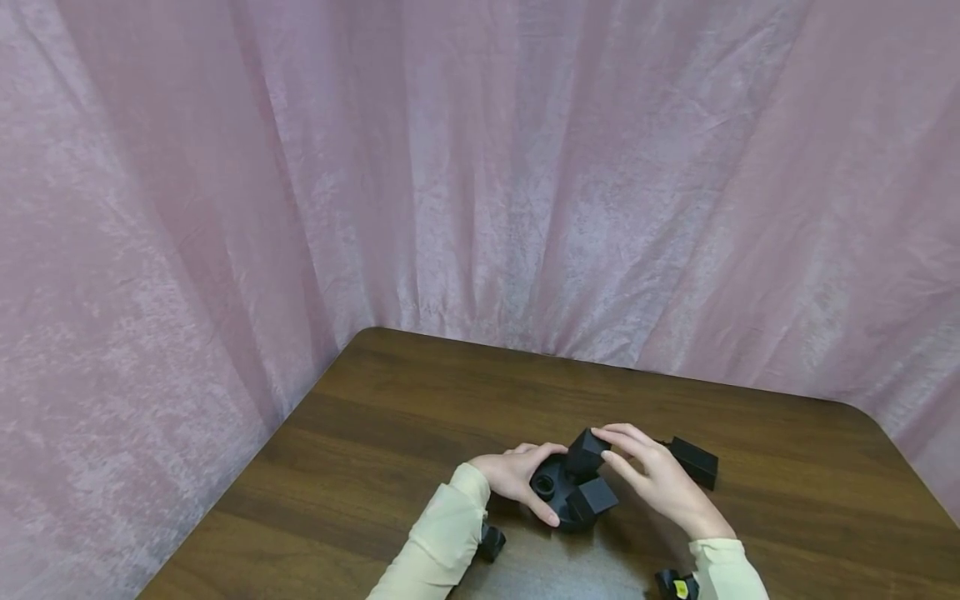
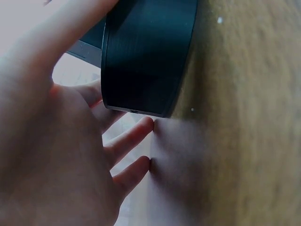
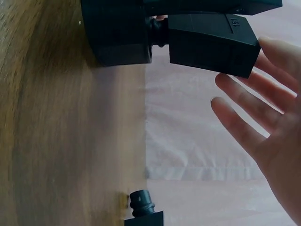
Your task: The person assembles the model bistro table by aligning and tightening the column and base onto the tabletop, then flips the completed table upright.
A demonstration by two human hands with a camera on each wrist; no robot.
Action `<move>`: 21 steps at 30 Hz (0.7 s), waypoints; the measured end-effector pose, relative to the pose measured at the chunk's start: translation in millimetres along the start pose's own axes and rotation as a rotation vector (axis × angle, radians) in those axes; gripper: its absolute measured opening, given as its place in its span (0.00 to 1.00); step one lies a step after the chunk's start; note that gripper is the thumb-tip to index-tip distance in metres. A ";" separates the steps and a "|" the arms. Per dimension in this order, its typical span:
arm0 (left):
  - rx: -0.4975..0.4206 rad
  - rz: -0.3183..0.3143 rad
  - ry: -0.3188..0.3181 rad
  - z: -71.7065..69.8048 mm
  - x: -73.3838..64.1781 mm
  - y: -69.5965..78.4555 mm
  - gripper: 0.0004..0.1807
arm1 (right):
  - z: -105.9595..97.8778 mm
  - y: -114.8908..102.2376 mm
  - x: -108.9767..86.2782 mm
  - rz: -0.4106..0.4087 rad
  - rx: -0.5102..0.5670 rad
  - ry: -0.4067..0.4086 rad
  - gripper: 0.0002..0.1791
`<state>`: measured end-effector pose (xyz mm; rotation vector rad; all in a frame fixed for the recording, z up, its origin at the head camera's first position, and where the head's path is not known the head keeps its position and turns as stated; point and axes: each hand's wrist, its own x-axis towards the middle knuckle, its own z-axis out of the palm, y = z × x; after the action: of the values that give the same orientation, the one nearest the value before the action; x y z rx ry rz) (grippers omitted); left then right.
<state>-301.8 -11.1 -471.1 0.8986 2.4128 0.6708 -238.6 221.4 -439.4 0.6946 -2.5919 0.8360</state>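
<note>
A black round base (image 1: 561, 495) with a ring-shaped hole in its top stands on the table. My left hand (image 1: 517, 473) grips its left side, thumb at the front and fingers at the back. Two black angular blocks rise from the base. The farther block (image 1: 587, 454) is pinched near its upper end by the thumb and fingertips of my right hand (image 1: 651, 477). In the right wrist view this block (image 3: 211, 44) leans slightly and its ribbed neck (image 3: 160, 32) shows at the base. The nearer block (image 1: 594, 498) tilts toward the right, untouched.
Another black block (image 1: 695, 462) lies on the wooden table (image 1: 360, 442) beyond my right hand; its ribbed neck (image 3: 141, 202) shows in the right wrist view. A pink curtain (image 1: 480, 183) hangs along the table's far and left edges. Dark devices are strapped at both wrists.
</note>
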 end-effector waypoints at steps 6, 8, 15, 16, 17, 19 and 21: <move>-0.006 -0.005 -0.006 0.1 -0.6 -0.1 0.50 | -0.2 -6.0 2.7 -0.020 -0.031 0.007 0.19; -0.009 -0.006 -0.006 0.1 -1.1 0.2 0.50 | -0.8 -7.0 3.1 0.005 -0.016 0.001 0.18; -0.015 -0.006 0.000 -0.1 -1.9 -0.3 0.49 | -5.7 -8.5 3.1 0.075 0.011 -0.051 0.18; -0.014 -0.006 0.000 0.0 -1.8 -0.3 0.49 | -6.6 -8.2 3.1 0.071 0.011 -0.058 0.19; -0.015 -0.006 -0.001 -0.2 -1.8 0.0 0.49 | -7.5 -7.8 3.2 0.065 0.013 -0.064 0.19; -0.017 -0.004 -0.003 -0.2 -1.1 0.1 0.49 | -9.2 -6.5 3.2 0.049 0.017 -0.072 0.20; -0.016 -0.003 -0.002 -0.3 -0.6 0.6 0.49 | -10.6 -5.2 3.1 0.038 0.023 -0.076 0.20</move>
<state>-301.3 -11.3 -470.3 0.8887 2.4034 0.6863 -236.7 223.2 -427.5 0.6986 -2.6748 0.8677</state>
